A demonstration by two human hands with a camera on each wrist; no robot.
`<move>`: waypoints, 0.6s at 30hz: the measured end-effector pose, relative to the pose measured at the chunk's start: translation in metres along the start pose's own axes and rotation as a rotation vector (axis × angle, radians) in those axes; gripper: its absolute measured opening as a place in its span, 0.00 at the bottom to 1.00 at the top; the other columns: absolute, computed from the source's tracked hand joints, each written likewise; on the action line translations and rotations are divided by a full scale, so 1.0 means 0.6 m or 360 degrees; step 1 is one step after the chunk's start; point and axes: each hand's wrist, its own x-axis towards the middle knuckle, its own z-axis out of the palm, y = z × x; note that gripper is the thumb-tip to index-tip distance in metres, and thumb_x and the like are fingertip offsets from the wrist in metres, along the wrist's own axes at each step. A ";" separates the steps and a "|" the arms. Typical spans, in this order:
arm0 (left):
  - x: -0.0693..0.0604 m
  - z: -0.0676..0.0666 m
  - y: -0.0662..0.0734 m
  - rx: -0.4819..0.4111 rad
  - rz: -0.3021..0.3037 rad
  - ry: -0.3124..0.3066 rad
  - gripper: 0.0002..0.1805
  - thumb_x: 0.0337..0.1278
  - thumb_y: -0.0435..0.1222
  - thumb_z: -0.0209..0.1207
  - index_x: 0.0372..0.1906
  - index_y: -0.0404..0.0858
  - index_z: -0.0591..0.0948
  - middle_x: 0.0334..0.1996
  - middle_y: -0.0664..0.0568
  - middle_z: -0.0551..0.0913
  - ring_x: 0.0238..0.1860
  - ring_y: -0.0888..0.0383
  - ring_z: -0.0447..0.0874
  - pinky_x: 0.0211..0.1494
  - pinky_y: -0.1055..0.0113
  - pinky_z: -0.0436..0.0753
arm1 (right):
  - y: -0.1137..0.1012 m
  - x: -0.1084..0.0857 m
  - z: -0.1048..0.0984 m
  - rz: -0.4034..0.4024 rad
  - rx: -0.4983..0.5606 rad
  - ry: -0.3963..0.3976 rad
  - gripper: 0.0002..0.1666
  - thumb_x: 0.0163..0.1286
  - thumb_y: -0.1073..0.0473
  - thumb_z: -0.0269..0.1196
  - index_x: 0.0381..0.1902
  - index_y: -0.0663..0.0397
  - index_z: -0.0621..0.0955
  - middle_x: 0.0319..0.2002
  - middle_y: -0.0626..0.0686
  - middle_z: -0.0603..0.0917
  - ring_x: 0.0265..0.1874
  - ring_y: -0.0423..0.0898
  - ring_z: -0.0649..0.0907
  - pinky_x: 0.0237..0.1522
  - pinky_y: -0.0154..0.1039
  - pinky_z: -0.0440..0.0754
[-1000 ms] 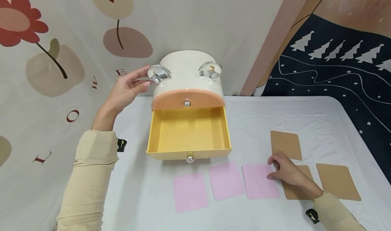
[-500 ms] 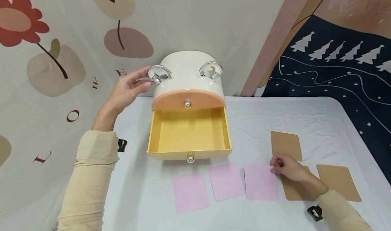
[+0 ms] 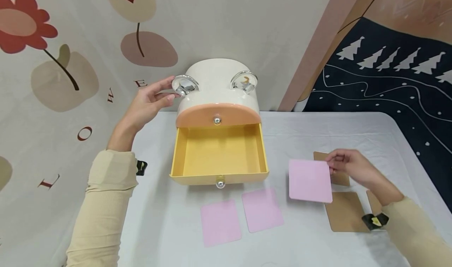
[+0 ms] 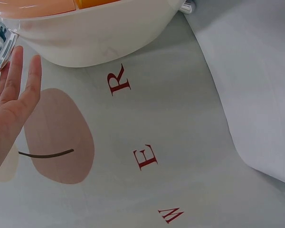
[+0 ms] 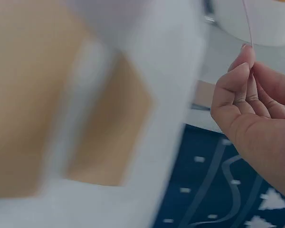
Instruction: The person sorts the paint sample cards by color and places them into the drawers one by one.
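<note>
My right hand [image 3: 349, 166] pinches a square pink card [image 3: 310, 180] by its upper right corner and holds it above the table, right of the drawer. In the right wrist view the pinched card [image 5: 247, 21] shows as a thin edge between thumb and fingers. My left hand [image 3: 144, 102] has its fingers extended against the round silver ear [image 3: 184, 85] of a white drawer box [image 3: 216, 77]. Its yellow lower drawer [image 3: 197, 179] is pulled out, with nothing seen inside. Two pink cards, a left one [image 3: 221, 222] and a right one [image 3: 262, 210], lie before the drawer.
Several brown cards lie at the right: a front one [image 3: 346, 212], a back one [image 3: 340, 178] partly behind my hand, and one [image 3: 373, 202] largely under my forearm. A printed curtain [image 3: 247, 24] hangs right behind the box. The table cloth [image 3: 353, 126] is white.
My right hand has lifted the rightmost pink card off the table and moved it up and slightly right, uncovering the front brown card. The left hand has stayed at the silver ear.
</note>
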 end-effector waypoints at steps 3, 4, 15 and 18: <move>0.001 0.000 0.000 0.0004 0.0001 -0.0002 0.29 0.60 0.32 0.55 0.67 0.41 0.64 0.55 0.45 0.71 0.48 0.63 0.77 0.49 0.77 0.75 | -0.040 0.011 -0.026 -0.0106 0.0048 0.0079 0.09 0.66 0.74 0.50 0.43 0.72 0.74 0.32 0.52 0.80 0.29 0.41 0.80 0.33 0.31 0.81; 0.000 0.000 0.000 0.0003 0.0000 -0.0001 0.29 0.60 0.32 0.55 0.67 0.41 0.64 0.55 0.45 0.71 0.48 0.63 0.77 0.49 0.76 0.76 | -0.054 0.015 -0.034 -0.0176 0.0124 0.0085 0.09 0.66 0.74 0.50 0.42 0.71 0.75 0.32 0.51 0.80 0.29 0.41 0.80 0.33 0.30 0.81; -0.002 0.001 0.003 -0.0011 0.0009 -0.0001 0.28 0.61 0.30 0.54 0.66 0.39 0.64 0.55 0.43 0.70 0.46 0.64 0.77 0.49 0.75 0.76 | -0.220 0.068 -0.025 -0.0430 0.0326 0.0123 0.09 0.65 0.73 0.53 0.41 0.68 0.79 0.35 0.54 0.81 0.30 0.46 0.80 0.36 0.31 0.81; -0.002 0.000 0.003 -0.0007 0.0007 -0.0002 0.28 0.61 0.31 0.54 0.67 0.40 0.64 0.55 0.43 0.70 0.46 0.64 0.77 0.49 0.75 0.76 | -0.250 0.089 0.006 -0.0379 0.0199 0.0106 0.08 0.66 0.72 0.54 0.41 0.70 0.78 0.35 0.55 0.81 0.30 0.47 0.80 0.35 0.32 0.82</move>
